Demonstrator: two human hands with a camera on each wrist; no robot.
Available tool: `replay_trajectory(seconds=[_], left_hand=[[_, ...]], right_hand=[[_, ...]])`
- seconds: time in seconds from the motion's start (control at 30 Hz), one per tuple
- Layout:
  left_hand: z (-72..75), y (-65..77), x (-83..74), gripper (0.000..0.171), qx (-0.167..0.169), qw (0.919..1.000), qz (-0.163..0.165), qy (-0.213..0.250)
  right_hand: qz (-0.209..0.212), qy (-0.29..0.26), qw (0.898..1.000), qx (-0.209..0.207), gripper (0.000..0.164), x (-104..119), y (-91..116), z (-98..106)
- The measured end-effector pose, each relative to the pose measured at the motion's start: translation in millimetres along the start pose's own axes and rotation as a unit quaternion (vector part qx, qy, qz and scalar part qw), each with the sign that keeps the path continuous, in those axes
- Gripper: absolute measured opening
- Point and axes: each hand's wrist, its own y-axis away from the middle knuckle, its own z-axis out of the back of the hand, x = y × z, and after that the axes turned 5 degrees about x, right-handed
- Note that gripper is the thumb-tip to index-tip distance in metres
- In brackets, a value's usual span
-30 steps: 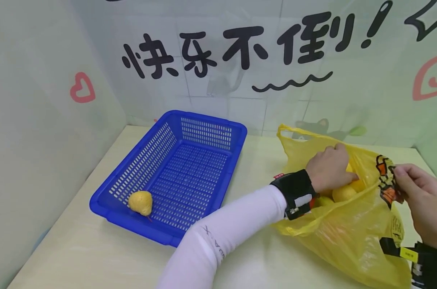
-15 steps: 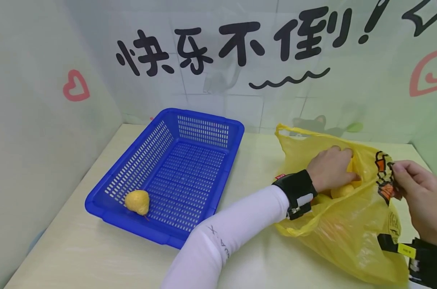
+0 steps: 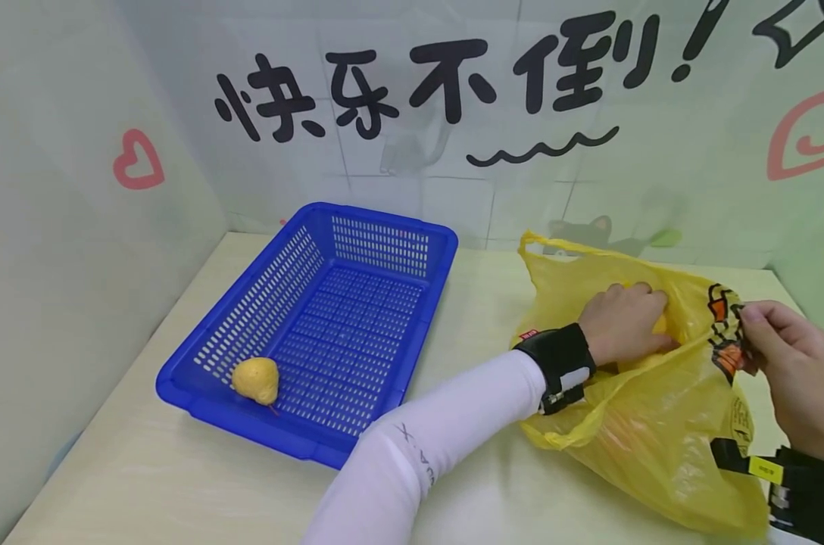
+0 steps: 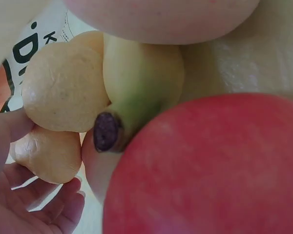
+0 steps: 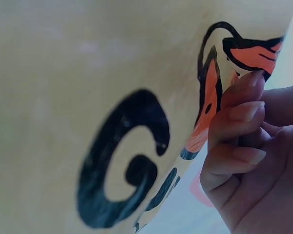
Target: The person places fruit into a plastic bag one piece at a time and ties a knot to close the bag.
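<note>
My left hand (image 3: 622,324) reaches into the mouth of a yellow plastic bag (image 3: 664,446). In the left wrist view its thumb and curled fingers lie around the lower yellow pear (image 4: 51,155), below another pear (image 4: 66,87). Close by are a banana (image 4: 141,80) with a dark stem end, a large red fruit (image 4: 210,170) and a pinkish fruit (image 4: 166,17). My right hand (image 3: 790,371) pinches the bag's right rim between thumb and fingers. One yellow pear (image 3: 256,381) sits in the near left corner of a blue plastic basket (image 3: 422,333).
The blue basket stands left of the bag on a pale table (image 3: 201,484). Behind it rises a wall (image 3: 385,189) with large black lettering, and another wall (image 3: 64,250) borders the left side.
The left hand has sunk slightly deeper into the bag, and the yellow fruit beside it is now mostly covered. The right hand keeps its pinch on the rim. The head view has shifted slightly.
</note>
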Motion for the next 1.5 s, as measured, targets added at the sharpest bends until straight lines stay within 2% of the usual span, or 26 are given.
replay_trajectory(seconds=[0.2, 0.43, 0.7, 0.83, 1.07, 1.23, 1.37, 1.5], left_hand=[[-0.4, -1.8, 4.8, 0.045, 0.019, 0.9995, 0.009, 0.023], [1.8, -1.7, 6.0, 0.053, 0.044, 0.9986, 0.021, 0.02], [7.5, 4.8, 4.1, 0.05, 0.063, 0.9966, 0.045, 0.027], [13.3, 14.6, 6.1, 0.051, 0.07, 0.9951, 0.064, 0.027], [33.1, 33.5, 12.1, 0.053, 0.083, 0.9947, 0.057, 0.017], [49.6, 45.8, 19.5, 0.047, 0.082, 0.9944, 0.057, 0.036], [59.9, 64.1, 32.2, 0.046, 0.066, 0.996, 0.052, 0.031], [72.9, 85.1, 53.0, 0.065, 0.053, 0.9968, 0.055, 0.022]], right_hand=[[0.001, 0.001, 1.0, 0.0, 0.016, -1, -1, 0], [0.003, -0.003, 1.0, 0.005, 0.016, -2, -1, 1], [0.007, 0.003, 1.0, -0.001, 0.017, 1, 1, 0], [0.002, 0.0, 1.0, -0.003, 0.017, 1, 2, 0], [0.004, -0.002, 1.0, -0.022, 0.018, 2, 2, 0], [0.003, 0.001, 1.0, -0.018, 0.018, 1, 4, 1], [-0.002, -0.002, 1.0, -0.008, 0.017, 0, 4, 2], [0.003, -0.008, 1.0, -0.006, 0.017, 2, 2, 0]])
